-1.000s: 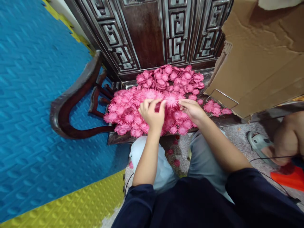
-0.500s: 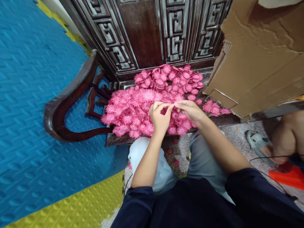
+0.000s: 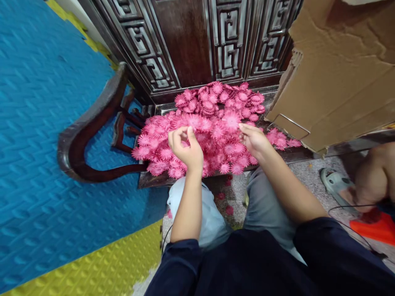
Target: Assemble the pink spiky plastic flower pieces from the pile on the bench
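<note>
Around the pink flowers (image 3: 166,154), rayed like starbursts, I see dark brown wood (image 3: 185,45) with square scrollwork at twelve o'clock, tan cardboard (image 3: 339,78) at two, navy shirt (image 3: 243,263) at six, weave-patterned yellow mat (image 3: 108,263) at seven, blue mat (image 3: 33,131) at nine.

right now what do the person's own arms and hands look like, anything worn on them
Dark navy sleeves end near the elbows, leaving the forearms bare. The left hand and right hand are ungloved; no watch or bracelet shows.
</note>
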Action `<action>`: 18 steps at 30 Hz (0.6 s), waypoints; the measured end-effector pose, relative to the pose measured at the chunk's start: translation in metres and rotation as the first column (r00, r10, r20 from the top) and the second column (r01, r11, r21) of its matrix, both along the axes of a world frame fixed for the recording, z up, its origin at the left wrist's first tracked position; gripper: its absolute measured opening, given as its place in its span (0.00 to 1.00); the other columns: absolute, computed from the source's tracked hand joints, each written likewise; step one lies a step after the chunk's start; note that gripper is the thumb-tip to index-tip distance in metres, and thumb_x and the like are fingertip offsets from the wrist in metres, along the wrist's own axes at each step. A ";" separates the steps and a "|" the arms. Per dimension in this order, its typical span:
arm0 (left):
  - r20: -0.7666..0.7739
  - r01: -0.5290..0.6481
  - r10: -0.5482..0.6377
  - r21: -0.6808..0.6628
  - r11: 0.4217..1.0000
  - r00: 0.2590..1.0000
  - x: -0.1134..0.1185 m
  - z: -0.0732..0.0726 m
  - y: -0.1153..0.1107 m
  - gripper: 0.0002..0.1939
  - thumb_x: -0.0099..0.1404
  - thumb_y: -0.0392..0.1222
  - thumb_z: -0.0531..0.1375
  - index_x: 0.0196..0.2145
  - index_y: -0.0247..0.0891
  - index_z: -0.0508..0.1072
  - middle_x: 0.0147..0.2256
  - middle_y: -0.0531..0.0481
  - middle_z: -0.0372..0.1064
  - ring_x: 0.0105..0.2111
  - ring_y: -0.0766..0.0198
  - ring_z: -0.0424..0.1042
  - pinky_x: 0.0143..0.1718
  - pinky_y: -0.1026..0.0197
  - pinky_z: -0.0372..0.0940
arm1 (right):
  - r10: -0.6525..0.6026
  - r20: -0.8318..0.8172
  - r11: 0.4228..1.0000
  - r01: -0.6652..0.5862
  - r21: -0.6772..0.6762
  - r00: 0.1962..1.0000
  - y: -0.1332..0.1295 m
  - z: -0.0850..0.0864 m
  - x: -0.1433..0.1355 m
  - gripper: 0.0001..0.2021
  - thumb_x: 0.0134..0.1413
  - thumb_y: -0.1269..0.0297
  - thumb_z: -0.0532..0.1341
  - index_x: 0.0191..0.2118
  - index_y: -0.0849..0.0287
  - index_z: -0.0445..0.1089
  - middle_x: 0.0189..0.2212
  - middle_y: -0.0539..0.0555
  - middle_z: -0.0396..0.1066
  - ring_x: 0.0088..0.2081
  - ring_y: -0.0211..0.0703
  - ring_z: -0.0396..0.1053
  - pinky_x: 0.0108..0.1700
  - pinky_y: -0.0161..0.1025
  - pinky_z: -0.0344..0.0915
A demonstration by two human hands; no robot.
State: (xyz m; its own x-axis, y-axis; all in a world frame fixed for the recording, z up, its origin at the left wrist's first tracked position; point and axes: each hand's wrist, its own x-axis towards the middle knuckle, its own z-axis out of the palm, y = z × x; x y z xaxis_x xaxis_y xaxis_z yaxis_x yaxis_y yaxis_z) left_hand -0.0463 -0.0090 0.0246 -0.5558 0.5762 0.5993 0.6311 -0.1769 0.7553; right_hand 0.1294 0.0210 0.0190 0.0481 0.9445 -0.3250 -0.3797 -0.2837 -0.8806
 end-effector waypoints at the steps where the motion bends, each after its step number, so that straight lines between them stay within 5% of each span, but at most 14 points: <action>1: -0.028 -0.035 0.034 -0.031 0.999 0.999 -0.005 -0.001 0.004 0.08 0.63 0.45 0.55 0.31 0.38 0.70 0.30 0.50 0.61 0.34 0.63 0.62 0.42 0.59 0.57 | 0.002 -0.001 1.000 -0.002 -0.008 1.000 0.000 0.000 0.001 0.15 0.28 0.61 0.71 0.27 0.59 0.70 0.22 0.45 0.67 0.22 0.29 0.57 0.26 0.32 0.52; 5: -0.165 -0.097 0.070 -0.158 0.983 0.984 -0.016 -0.008 0.017 0.10 0.58 0.50 0.61 0.32 0.43 0.75 0.34 0.47 0.64 0.41 0.56 0.62 0.47 0.53 0.52 | 0.081 -0.005 0.997 -0.081 -0.010 0.997 -0.003 0.003 -0.003 0.15 0.28 0.61 0.71 0.27 0.59 0.71 0.23 0.46 0.68 0.23 0.29 0.58 0.27 0.33 0.53; 10: -0.171 -0.040 0.001 -0.221 0.974 0.985 -0.007 -0.009 0.011 0.11 0.58 0.51 0.60 0.34 0.45 0.76 0.36 0.47 0.66 0.42 0.54 0.62 0.46 0.52 0.52 | 0.141 0.035 0.989 -0.143 0.039 0.989 -0.008 0.004 -0.009 0.12 0.30 0.61 0.70 0.25 0.60 0.71 0.21 0.46 0.66 0.22 0.29 0.57 0.26 0.33 0.51; 18: -0.265 0.279 -0.319 -0.177 0.944 0.910 0.030 -0.008 -0.008 0.08 0.57 0.49 0.62 0.30 0.45 0.78 0.28 0.51 0.69 0.34 0.61 0.64 0.41 0.57 0.55 | 0.215 0.002 0.975 -0.215 0.050 0.977 -0.009 0.004 -0.010 0.11 0.31 0.63 0.69 0.26 0.61 0.74 0.21 0.46 0.68 0.22 0.29 0.57 0.27 0.33 0.51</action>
State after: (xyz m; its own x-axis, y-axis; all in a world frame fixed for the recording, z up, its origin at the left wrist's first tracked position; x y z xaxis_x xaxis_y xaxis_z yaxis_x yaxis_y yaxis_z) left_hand -0.0167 -0.0170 0.0163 -0.1614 0.7733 0.6132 0.7566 -0.3019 0.5800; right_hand 0.1189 0.0123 0.0227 -0.1584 0.9477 -0.2772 -0.3176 -0.3148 -0.8944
